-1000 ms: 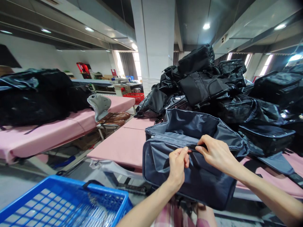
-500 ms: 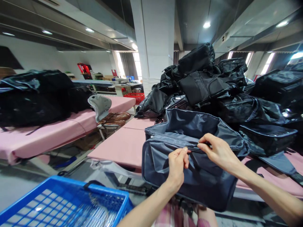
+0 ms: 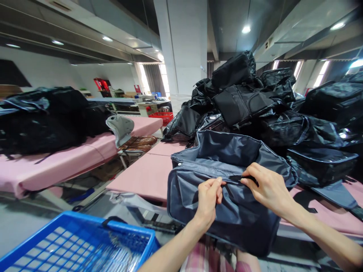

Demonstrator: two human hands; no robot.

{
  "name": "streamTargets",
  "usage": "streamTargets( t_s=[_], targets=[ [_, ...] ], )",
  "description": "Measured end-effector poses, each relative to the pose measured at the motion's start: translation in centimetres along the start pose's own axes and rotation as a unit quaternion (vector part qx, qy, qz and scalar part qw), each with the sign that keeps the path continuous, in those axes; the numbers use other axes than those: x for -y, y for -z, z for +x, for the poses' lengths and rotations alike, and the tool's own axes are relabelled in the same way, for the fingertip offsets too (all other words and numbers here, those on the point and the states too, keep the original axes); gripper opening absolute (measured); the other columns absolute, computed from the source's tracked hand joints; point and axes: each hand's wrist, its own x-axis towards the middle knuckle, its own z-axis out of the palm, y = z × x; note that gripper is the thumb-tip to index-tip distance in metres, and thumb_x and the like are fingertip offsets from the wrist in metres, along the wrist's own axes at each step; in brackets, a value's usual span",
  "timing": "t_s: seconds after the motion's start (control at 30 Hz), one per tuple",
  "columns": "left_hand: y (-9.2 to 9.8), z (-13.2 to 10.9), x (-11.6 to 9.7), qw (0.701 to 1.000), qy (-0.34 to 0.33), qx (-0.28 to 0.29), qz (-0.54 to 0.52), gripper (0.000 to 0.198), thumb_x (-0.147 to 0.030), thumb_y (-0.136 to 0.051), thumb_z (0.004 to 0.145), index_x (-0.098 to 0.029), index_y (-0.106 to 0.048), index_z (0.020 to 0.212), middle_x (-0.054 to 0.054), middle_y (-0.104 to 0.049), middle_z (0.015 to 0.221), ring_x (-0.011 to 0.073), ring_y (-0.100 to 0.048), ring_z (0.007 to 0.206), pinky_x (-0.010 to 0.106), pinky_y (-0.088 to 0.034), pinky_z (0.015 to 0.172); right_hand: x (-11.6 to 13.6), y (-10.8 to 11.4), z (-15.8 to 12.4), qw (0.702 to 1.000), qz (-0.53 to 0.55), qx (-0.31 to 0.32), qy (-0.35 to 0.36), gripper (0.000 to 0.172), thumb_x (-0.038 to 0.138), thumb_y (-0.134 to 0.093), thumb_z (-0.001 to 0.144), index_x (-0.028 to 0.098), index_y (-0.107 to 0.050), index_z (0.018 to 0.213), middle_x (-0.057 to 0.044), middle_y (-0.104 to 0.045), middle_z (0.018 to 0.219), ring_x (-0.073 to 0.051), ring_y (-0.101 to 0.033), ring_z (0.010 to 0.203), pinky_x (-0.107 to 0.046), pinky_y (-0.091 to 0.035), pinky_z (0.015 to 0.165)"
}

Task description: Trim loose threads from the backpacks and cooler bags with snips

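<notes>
A dark grey-blue fabric bag (image 3: 198,189) lies inside out on the near edge of a pink table (image 3: 141,175), its mouth gaping upward. My left hand (image 3: 208,198) pinches the fabric along a seam on the bag's front. My right hand (image 3: 268,189) is closed on a small black zipper pull (image 3: 236,177) on the same seam, a short way right of the left hand. Both forearms reach in from the bottom of the view.
A tall heap of black bags (image 3: 255,98) fills the table behind and to the right. More black bags (image 3: 42,117) lie on a second pink table at left. A blue plastic crate (image 3: 70,245) stands at bottom left. A grey chair (image 3: 121,128) sits between the tables.
My right hand has slid the zipper pull a little to the right along the seam. The left hand keeps its pinch on the fabric. The view has dipped slightly.
</notes>
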Motion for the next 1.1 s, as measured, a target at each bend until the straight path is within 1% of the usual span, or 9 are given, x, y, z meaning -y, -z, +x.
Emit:
streamTargets(
  t_s=[0.57,0.67,0.73,0.8,0.83,0.9,0.93,1.03,1.1],
  targets=[
    [-0.4,0.0,0.4,1.000,-0.008,-0.015,0.001,0.032,-0.041,-0.060,0.072,-0.011,-0.058,0.062,-0.008,-0.032,0.038,0.0028,-0.028,0.034,0.019,-0.019,0.039,-0.3,-0.6,0.4,0.998,0.048,-0.029,0.023,0.019,0.031,-0.044,0.086,0.021,-0.056,0.077,-0.001,-0.059,0.078,-0.013,-0.057,0.067,-0.023,-0.038,0.057],
    [0.5,-0.6,-0.7,0.996,0.023,0.063,0.062,0.034,-0.042,-0.054,0.076,-0.011,-0.060,0.063,-0.006,-0.036,0.039,0.0042,-0.032,0.033,0.019,-0.023,0.038,-1.1,-0.8,0.6,0.991,0.126,-0.050,-0.006,0.021,0.035,-0.042,0.087,0.021,-0.056,0.079,-0.001,-0.060,0.078,-0.013,-0.057,0.066,-0.024,-0.041,0.060],
    [2.6,-0.9,-2.4,0.975,0.011,0.134,0.179,0.034,-0.041,-0.049,0.080,-0.013,-0.063,0.067,-0.003,-0.045,0.043,0.0076,-0.043,0.037,0.020,-0.030,0.040,-1.8,-1.1,0.7,0.983,0.167,-0.077,-0.030,0.021,0.039,-0.044,0.086,0.022,-0.056,0.086,-0.002,-0.061,0.085,-0.014,-0.059,0.072,-0.025,-0.044,0.064],
    [6.5,-0.6,-4.2,0.929,-0.108,0.092,0.343,0.029,-0.037,-0.047,0.083,-0.015,-0.067,0.077,0.003,-0.059,0.057,0.0129,-0.056,0.053,0.023,-0.042,0.052,-2.3,-1.5,0.8,0.973,0.202,-0.106,-0.042,0.022,0.041,-0.047,0.084,0.023,-0.056,0.091,-0.003,-0.061,0.094,-0.016,-0.059,0.081,-0.026,-0.045,0.068],
    [8.8,-0.1,-5.1,0.884,-0.222,-0.015,0.411,0.024,-0.034,-0.049,0.083,-0.018,-0.066,0.087,0.005,-0.065,0.073,0.0152,-0.060,0.066,0.025,-0.046,0.063,-2.6,-1.6,0.8,0.967,0.219,-0.118,-0.047,0.022,0.042,-0.048,0.083,0.023,-0.056,0.091,-0.004,-0.061,0.096,-0.017,-0.059,0.085,-0.026,-0.045,0.069],
    [13.7,1.4,-6.3,0.743,-0.383,-0.123,0.535,0.027,-0.026,-0.049,0.083,-0.018,-0.061,0.106,0.012,-0.064,0.104,0.0226,-0.059,0.096,0.036,-0.042,0.086,-2.8,-2.0,1.0,0.956,0.251,-0.135,-0.064,0.023,0.042,-0.049,0.082,0.023,-0.057,0.092,-0.004,-0.061,0.097,-0.017,-0.059,0.087,-0.025,-0.046,0.068],
    [15.7,2.3,-6.7,0.668,-0.431,-0.130,0.593,0.029,-0.022,-0.051,0.082,-0.017,-0.059,0.110,0.014,-0.061,0.111,0.0262,-0.054,0.107,0.042,-0.037,0.094,-2.9,-2.2,1.2,0.951,0.266,-0.139,-0.077,0.024,0.043,-0.050,0.081,0.023,-0.057,0.093,-0.004,-0.061,0.096,-0.017,-0.059,0.086,-0.025,-0.046,0.068],
    [18.8,4.4,-7.0,0.495,-0.529,0.049,0.688,0.039,-0.010,-0.050,0.081,-0.026,-0.054,0.117,0.008,-0.060,0.118,0.0252,-0.040,0.124,0.054,-0.011,0.106,-3.4,-3.0,2.0,0.927,0.319,-0.155,-0.126,0.027,0.044,-0.053,0.079,0.023,-0.058,0.094,-0.004,-0.062,0.091,-0.017,-0.060,0.082,-0.027,-0.046,0.068],
    [17.8,5.2,-7.4,0.465,-0.524,0.233,0.674,0.046,-0.008,-0.048,0.082,-0.033,-0.049,0.121,0.002,-0.059,0.121,0.0190,-0.039,0.125,0.049,-0.005,0.109,-4.2,-3.5,3.0,0.903,0.358,-0.178,-0.155,0.029,0.044,-0.056,0.076,0.022,-0.057,0.094,-0.003,-0.062,0.088,-0.017,-0.059,0.081,-0.028,-0.045,0.070]
  ],
)
